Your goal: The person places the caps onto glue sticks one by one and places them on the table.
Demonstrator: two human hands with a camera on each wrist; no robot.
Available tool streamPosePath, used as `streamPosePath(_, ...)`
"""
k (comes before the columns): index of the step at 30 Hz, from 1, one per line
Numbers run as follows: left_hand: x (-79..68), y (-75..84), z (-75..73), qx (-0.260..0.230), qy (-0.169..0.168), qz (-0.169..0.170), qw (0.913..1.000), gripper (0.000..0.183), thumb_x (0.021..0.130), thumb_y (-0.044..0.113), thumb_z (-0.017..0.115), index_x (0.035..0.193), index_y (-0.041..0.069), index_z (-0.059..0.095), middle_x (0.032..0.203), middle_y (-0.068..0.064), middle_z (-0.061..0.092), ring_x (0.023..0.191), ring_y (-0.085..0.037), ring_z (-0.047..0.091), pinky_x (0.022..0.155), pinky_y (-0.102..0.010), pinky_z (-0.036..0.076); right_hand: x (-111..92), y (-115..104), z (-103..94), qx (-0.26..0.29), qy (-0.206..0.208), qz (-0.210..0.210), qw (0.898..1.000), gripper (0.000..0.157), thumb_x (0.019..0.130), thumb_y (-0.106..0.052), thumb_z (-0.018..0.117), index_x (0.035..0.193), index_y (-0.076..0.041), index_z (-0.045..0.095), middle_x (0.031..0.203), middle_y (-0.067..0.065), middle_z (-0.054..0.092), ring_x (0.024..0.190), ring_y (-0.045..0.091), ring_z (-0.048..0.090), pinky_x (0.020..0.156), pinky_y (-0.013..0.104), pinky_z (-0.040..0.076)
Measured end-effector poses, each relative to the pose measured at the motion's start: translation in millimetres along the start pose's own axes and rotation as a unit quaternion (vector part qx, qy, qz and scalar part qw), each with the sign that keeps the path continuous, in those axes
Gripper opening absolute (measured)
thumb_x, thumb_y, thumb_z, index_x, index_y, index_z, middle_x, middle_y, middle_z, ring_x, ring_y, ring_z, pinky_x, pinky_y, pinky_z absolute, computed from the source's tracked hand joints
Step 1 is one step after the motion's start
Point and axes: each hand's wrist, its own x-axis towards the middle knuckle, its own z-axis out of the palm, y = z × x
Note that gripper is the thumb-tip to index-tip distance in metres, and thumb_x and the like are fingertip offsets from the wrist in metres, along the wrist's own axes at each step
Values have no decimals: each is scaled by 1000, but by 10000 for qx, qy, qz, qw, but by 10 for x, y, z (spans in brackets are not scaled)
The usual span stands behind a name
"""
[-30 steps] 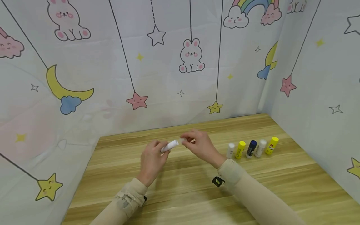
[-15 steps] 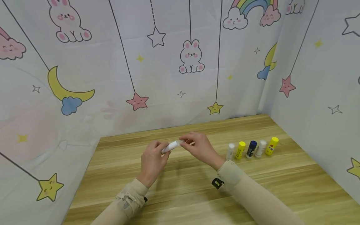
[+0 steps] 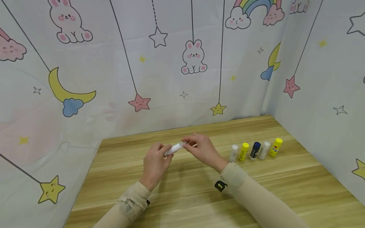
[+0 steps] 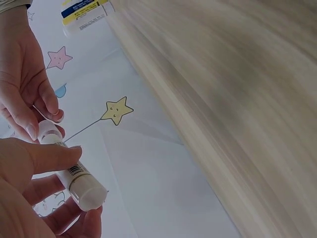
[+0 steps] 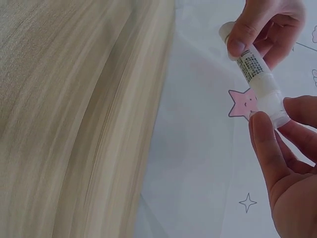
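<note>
A white glue stick (image 3: 173, 149) is held at a slant above the table by my left hand (image 3: 155, 160), its thumb and fingers curled round the barrel. Printed text and a barcode show on the barrel in the left wrist view. My right hand (image 3: 203, 148) pinches the translucent cap (image 5: 281, 119) between thumb and fingertips. That cap sits at the far end of the glue stick, in line with it. Part of the barrel is hidden behind the left fingers.
Several glue sticks stand upright in a row on the wooden table (image 3: 182, 196) to the right: a white one (image 3: 233, 153), a yellow one (image 3: 243, 152), a dark blue one (image 3: 255, 151), another white one (image 3: 264, 150) and another yellow one (image 3: 275, 148). Printed curtains (image 3: 168, 85) hang behind.
One second ago the cap was apart from the glue stick's end. The right hand has brought it left onto that end, and both hands have stayed nearly still since.
</note>
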Motion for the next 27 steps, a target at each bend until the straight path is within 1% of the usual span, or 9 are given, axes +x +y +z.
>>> streamPosePath(8, -34, -5, 20, 43, -17, 55, 10000, 33, 71, 8, 92, 100, 14, 78, 88, -4, 62, 75, -22, 60, 57, -38, 54, -12, 8, 23, -58, 7, 26, 10000, 22, 96, -20, 72, 117, -15, 75, 103, -6, 68, 83, 7, 67, 68, 24, 56)
streamPosePath(13, -29, 1, 26, 18, 86, 118, 9999, 33, 70, 8, 92, 99, 14, 78, 88, -4, 62, 75, -23, 60, 56, -37, 53, -6, 12, 33, -24, 64, 40, 10000, 22, 96, -21, 72, 116, -16, 75, 102, -7, 68, 83, 8, 67, 66, 25, 56)
streamPosePath(19, -25, 22, 10, -26, 23, 236, 9997, 32, 71, 8, 91, 100, 15, 78, 90, -5, 63, 77, -23, 60, 58, -38, 54, -1, 7, 60, 57, -63, 26, 10000, 22, 96, -21, 72, 117, -16, 75, 105, -6, 69, 85, 6, 66, 69, 25, 56)
streamPosePath(27, -26, 23, 5, 23, -12, 194, 9998, 32, 72, 8, 91, 100, 16, 78, 90, -4, 63, 77, -23, 60, 57, -37, 54, -4, 4, 79, 75, -93, 39, 9999, 23, 96, -21, 71, 118, -16, 75, 105, -6, 69, 85, 6, 66, 70, 25, 56)
